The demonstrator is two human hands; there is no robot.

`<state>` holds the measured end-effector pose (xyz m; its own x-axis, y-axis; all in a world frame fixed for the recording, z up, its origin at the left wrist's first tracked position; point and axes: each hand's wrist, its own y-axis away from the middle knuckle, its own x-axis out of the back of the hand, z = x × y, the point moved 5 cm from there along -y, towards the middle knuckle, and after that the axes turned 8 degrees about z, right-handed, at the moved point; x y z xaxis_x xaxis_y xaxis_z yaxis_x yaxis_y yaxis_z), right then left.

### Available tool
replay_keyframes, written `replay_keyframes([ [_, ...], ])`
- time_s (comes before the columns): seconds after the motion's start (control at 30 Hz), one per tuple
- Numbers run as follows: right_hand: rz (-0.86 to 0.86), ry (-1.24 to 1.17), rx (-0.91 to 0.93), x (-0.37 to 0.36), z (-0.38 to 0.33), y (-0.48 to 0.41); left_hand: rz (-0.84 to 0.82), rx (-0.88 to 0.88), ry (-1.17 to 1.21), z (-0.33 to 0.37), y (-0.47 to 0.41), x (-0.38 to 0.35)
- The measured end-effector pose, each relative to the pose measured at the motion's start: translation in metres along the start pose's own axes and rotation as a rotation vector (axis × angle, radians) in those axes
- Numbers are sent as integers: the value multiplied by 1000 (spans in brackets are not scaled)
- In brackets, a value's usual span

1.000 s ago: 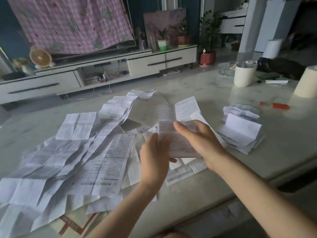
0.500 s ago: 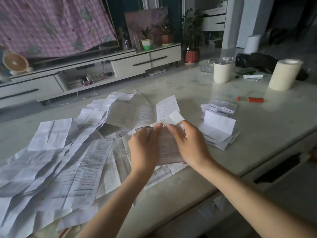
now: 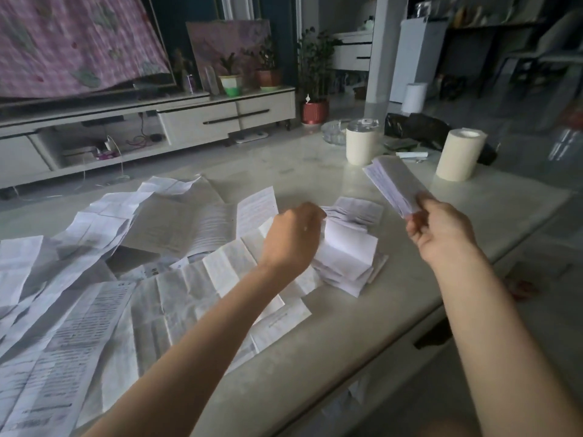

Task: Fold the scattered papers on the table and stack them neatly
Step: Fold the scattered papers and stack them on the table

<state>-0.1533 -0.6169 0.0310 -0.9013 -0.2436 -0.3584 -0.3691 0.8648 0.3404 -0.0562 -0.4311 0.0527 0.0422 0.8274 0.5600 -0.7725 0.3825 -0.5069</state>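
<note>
**A:** Where is the sheet being worked on?

**B:** The person's right hand [image 3: 441,234] pinches a folded white printed paper [image 3: 394,184] by its near end, with thumb and curled fingers closed on it. The paper is raised above the pale marble counter [image 3: 410,310] and slants away toward a cream-coloured paper roll [image 3: 459,154].

**A:** And the other hand?

**B:** The left hand [image 3: 293,238] is at the left edge of the stack of folded white papers [image 3: 347,257]. Its back faces the camera and its fingers curl out of sight behind it, so whether they hold a sheet cannot be told.

**A:** Where does that stack sit?

**B:** It is on the counter between the two forearms, with a smaller fanned bundle of folded sheets [image 3: 356,209] just behind it.

**A:** And the unfolded ones?

**B:** A heap of creased white printed sheets [image 3: 157,294] overlaps across the left half of the counter. It runs under the left forearm and ends just beside the stack.
</note>
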Motion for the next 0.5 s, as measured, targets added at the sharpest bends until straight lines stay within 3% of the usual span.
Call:
replay_keyframes([
  [0.1, -11, 0, -50, -6, 4, -10, -81, -180, -158, 6, -26, -16],
  [0.23, -86, 30, -78, -16, 2, -22, -362, -131, -370, -9, -63, -36],
  [0.33, -115, 50, -99, -17, 2, -31, -528, -88, -319, -22, -77, -53],
  [0.5, -174, 34, -37, -23, -13, -38, -571, -32, -259, -25, -104, -76],
])
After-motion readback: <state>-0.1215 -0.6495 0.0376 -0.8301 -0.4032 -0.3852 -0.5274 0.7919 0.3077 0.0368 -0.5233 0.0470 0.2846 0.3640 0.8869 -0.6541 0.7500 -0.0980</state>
